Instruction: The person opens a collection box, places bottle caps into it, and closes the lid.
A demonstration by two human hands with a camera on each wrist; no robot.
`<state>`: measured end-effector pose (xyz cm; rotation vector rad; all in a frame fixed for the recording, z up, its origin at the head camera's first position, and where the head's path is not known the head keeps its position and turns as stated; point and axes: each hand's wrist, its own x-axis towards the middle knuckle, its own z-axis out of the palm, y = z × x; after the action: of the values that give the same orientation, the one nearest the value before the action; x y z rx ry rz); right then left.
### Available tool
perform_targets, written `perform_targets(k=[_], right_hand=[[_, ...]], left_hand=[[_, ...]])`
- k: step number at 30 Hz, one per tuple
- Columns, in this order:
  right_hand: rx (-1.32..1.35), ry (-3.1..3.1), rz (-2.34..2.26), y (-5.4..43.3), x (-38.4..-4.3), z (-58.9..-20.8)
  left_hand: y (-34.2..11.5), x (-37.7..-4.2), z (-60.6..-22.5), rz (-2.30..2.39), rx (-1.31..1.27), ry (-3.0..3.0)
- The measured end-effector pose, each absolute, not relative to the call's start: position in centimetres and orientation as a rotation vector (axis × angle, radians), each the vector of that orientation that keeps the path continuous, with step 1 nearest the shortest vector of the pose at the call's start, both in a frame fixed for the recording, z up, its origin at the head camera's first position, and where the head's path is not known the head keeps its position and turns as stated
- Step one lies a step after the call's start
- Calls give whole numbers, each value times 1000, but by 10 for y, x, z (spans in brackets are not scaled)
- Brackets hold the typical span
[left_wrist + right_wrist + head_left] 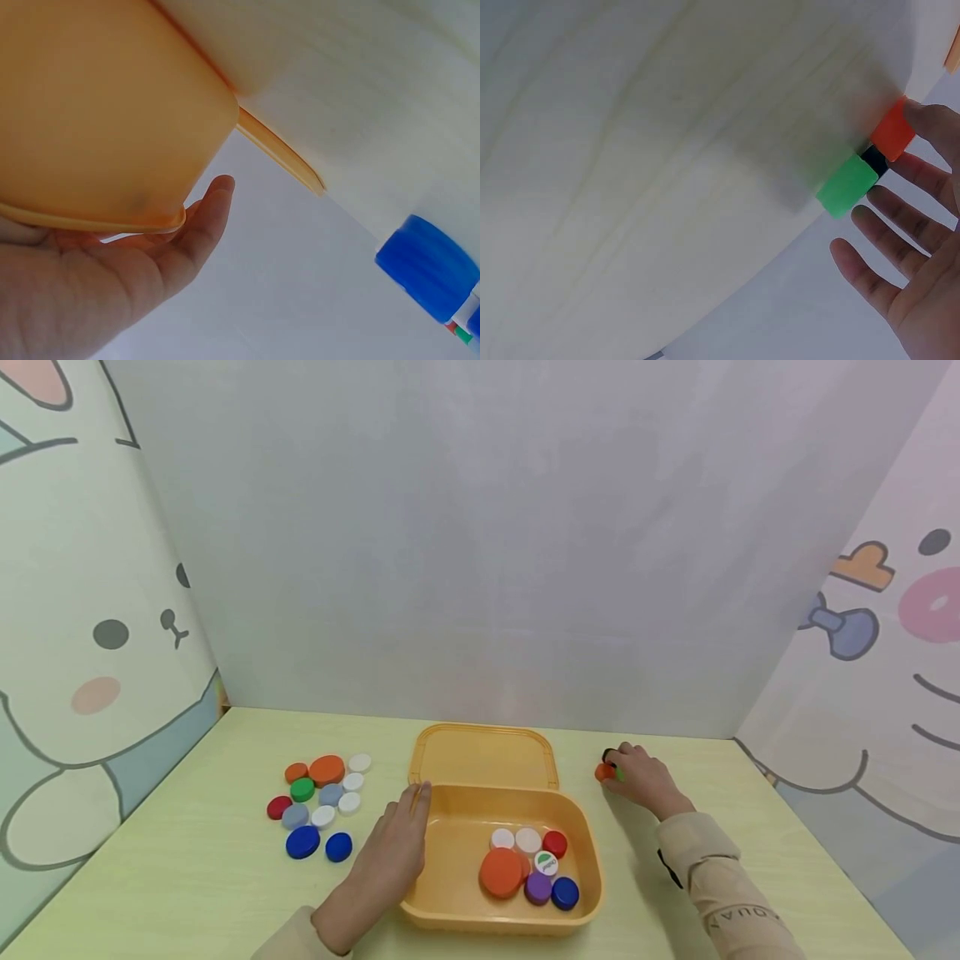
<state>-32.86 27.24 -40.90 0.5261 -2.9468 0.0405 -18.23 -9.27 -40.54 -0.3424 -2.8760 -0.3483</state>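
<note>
At lower centre, the left hand (388,852) rests, fingers straight, against the yellow box (495,925); farther right, the right hand (643,782) touches an orange cap (892,135), whether pinching I can't tell.

There are one rectangular orange-yellow plastic box (450,860) and one flat orange-yellow plastic lid (483,756). Round plastic caps (330,794) number twelve left of the box, eight visible inside it and three to its right: one orange cap (892,133), one black cap (873,158), one green cap (847,186).
</note>
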Motion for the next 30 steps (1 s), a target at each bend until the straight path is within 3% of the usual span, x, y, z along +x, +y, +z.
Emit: perform_targets(k=[18, 30], right_hand=[[540, -2887, 41, 270, -323, -403], [613, -2745, 12, 258, -303, -390]], left_hand=[[-93, -183, -405, -334, -341, -2874], [-92, -183, -402, -346, -336, -2910]])
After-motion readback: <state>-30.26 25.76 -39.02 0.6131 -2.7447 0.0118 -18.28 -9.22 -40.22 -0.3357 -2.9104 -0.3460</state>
